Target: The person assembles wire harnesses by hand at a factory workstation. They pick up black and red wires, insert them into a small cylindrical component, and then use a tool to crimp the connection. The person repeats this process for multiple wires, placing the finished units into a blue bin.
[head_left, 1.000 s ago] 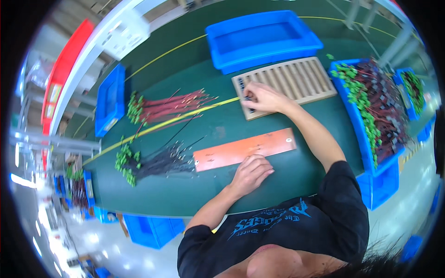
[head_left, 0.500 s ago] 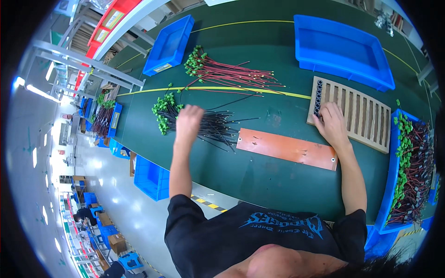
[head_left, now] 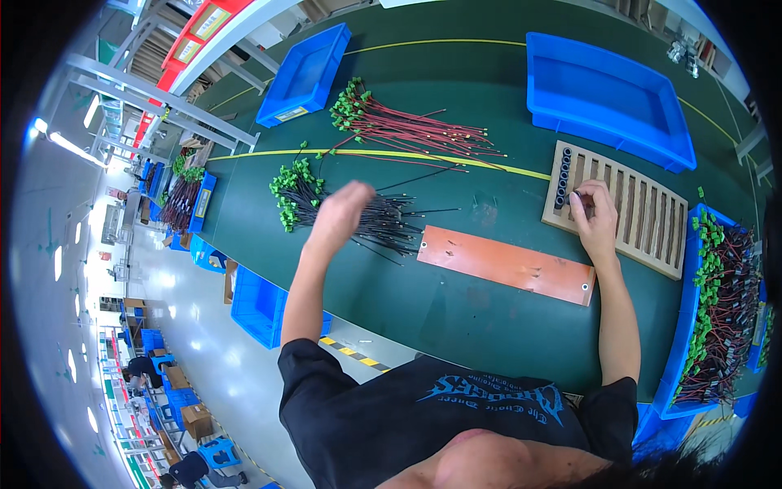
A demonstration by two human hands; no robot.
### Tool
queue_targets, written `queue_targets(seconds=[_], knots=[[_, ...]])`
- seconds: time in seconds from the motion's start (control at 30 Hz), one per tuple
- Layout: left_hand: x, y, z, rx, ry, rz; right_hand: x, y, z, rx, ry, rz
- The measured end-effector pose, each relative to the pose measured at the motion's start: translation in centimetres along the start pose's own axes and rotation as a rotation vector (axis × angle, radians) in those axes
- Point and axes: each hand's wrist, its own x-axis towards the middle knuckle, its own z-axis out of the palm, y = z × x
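Note:
Over a bundle of black wires [head_left: 389,218] with green connectors [head_left: 295,189], my left hand [head_left: 345,210] hovers with its fingers curled together; what they hold, if anything, is hidden. My right hand [head_left: 598,213] is above the slotted wooden rack [head_left: 648,213], thumb and fingertips pinched on a small black cylindrical part [head_left: 579,196], only partly visible. Similar black round parts [head_left: 564,175] stand in a row in the rack's leftmost slot, beside my fingertips. An orange-brown strip [head_left: 505,265] with a small hole at each end lies on the green table [head_left: 456,326] between my forearms.
Red wires [head_left: 428,134] with green connectors lie farther back. Blue trays stand at the far left [head_left: 305,73] and far right [head_left: 611,98]. A blue bin [head_left: 683,326] full of wired connectors stands at the right. A yellow line [head_left: 269,152] crosses the table.
My left hand has shifted a little to the right over the black wires. My right hand has drawn back from the leftmost slot, its fingers now pinched around a small black part.

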Motion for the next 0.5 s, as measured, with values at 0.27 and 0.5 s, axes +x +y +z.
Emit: queue_targets(seconds=[0.27, 0.5], knots=[[8.3, -3.1, 6.4, 0.281, -0.057, 0.24, 0.4, -0.6, 0.1, -0.031, -0.062, 0.008], [9.0, -5.6, 6.7, 0.42, -0.04, 0.204, 0.2, 0.2, 0.3, 0.018, -0.043, 0.082]])
